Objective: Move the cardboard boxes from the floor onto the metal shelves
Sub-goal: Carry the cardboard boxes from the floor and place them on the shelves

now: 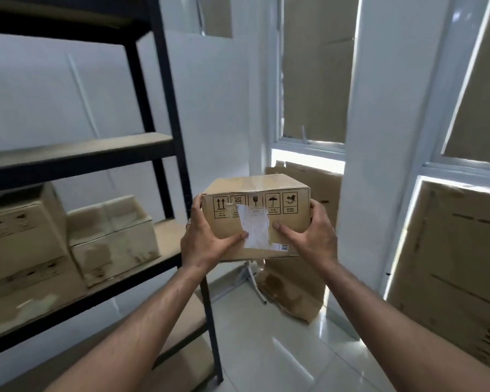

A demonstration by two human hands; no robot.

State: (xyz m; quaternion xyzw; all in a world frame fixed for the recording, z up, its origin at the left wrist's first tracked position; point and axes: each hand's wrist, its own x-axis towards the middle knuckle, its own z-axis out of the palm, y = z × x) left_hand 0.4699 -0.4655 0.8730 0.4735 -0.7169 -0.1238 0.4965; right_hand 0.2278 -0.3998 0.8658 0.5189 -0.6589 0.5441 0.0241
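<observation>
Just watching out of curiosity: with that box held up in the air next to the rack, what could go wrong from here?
The cardboard box is held only at its two ends by the left hand and right hand, so it could slip.

It hangs right of the rack's black corner post and might knock it on the way in.

The shelf already bears two boxes, so free room looks tight.

White walls (215,108), glossy pale floor tiles (280,349), cardboard-covered windows (317,80) leaking daylight.

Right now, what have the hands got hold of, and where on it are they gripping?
One cardboard box, held in the air between both hands: left hand on its left end, right hand on its right end, thumbs pressed on the near face.
</observation>
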